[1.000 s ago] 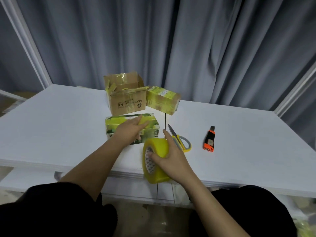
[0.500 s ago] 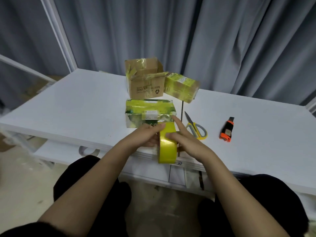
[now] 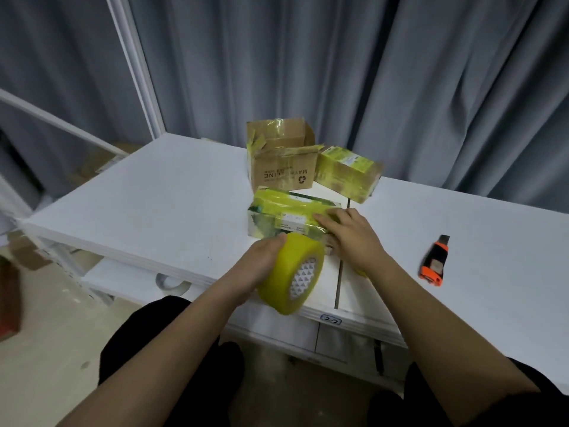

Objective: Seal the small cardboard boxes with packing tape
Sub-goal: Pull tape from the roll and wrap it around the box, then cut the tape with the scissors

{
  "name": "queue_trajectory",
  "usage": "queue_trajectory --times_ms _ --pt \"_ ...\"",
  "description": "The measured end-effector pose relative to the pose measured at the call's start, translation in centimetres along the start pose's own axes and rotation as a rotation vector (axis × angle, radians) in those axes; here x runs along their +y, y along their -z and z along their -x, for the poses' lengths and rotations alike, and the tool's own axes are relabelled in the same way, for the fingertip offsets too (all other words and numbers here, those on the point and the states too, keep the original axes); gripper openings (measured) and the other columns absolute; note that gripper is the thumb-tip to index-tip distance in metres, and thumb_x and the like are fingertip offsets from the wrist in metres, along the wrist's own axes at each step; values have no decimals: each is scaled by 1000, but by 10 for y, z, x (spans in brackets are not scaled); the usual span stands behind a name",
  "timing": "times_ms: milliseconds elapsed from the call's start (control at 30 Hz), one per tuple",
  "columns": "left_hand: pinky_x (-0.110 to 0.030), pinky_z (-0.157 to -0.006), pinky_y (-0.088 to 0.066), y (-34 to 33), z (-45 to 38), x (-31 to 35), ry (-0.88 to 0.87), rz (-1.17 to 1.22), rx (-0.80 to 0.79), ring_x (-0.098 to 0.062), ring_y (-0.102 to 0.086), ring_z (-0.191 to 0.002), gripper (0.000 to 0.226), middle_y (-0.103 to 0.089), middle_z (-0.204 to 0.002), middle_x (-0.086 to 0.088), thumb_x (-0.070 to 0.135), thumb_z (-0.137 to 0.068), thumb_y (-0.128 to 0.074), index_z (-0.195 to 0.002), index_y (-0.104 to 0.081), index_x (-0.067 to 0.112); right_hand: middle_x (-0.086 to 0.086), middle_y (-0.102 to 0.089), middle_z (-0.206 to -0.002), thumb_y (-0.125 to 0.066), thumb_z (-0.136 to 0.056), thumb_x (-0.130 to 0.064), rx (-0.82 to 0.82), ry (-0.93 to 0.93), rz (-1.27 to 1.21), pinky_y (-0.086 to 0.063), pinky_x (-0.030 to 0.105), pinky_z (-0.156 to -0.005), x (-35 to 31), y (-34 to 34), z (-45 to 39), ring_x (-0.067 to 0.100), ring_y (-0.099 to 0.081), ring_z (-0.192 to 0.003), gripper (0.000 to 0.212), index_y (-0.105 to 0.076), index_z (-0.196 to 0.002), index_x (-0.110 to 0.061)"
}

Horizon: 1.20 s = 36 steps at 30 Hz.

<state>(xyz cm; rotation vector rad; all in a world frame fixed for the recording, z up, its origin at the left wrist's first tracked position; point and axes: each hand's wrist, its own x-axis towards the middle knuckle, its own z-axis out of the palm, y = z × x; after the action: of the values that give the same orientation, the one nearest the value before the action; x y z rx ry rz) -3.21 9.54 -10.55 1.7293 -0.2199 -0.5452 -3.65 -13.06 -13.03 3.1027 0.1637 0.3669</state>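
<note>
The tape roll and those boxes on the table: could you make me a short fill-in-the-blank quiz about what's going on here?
1. The yellow tape roll is held by the ____ hand.
2. The right hand rests flat on the nearest ____, which is wrapped in yellow tape.
3. The brown box at the back has its top flaps ____.
4. The utility knife lying at the right has an ____ body.

Missing words: left; box; open; orange

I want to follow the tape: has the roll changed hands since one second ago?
Yes. The tape roll is now in the left hand, left of the table seam; the right hand presses the box.
</note>
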Motion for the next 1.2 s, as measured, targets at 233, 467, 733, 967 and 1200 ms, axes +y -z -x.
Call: queue_trajectory --times_ms 233,467,733,967,1200 --pt "-31 -73 -48 31 -37 7 -110 -143 204 -17 -63 -74 44 -68 -81 -4 50 -90 -55 -82 -68 9 20 -54 -114 -53 -94 -38 121 -250 89 -38 41 -85 -11 -16 -16 36 -48 -104 48 -50 -138 -19" --pt "-28 -61 -46 40 -51 -5 -159 -231 278 -16 -62 -67 39 -65 -69 3 50 -91 -53 -68 -62 20 10 -25 -151 -59 -91 -33 1 -289 -318 -24 39 -110 -8 -16 -7 28 -19 -135 70 -21 -151 -32" --pt "-25 -61 -44 38 -50 -6 -191 -226 291 -10 -63 -72 42 -68 -73 7 57 -89 -51 -74 -67 21 20 -58 -112 -55 -93 -35 -49 -799 -279 -36 38 -88 18 -24 61 38 -48 -107 39 -56 -114 -3" --pt "-26 -63 -48 42 -43 -10 -182 -177 274 -11 -66 -73 44 -70 -76 6 63 -84 -54 -79 -70 22 8 -54 -79 -54 -93 -42 -205 -848 -259 -36 29 -63 23 -11 38 27 -50 -75 41 -45 -70 -8" --pt "-22 -58 -43 40 -45 -9 -178 -202 288 -7 -62 -73 36 -66 -78 11 62 -85 -52 -78 -64 29 0 -52 -63 -58 -91 -40 188 -852 -752 -34 25 -53 12 25 56 18 -50 -62 39 -55 -71 -7"
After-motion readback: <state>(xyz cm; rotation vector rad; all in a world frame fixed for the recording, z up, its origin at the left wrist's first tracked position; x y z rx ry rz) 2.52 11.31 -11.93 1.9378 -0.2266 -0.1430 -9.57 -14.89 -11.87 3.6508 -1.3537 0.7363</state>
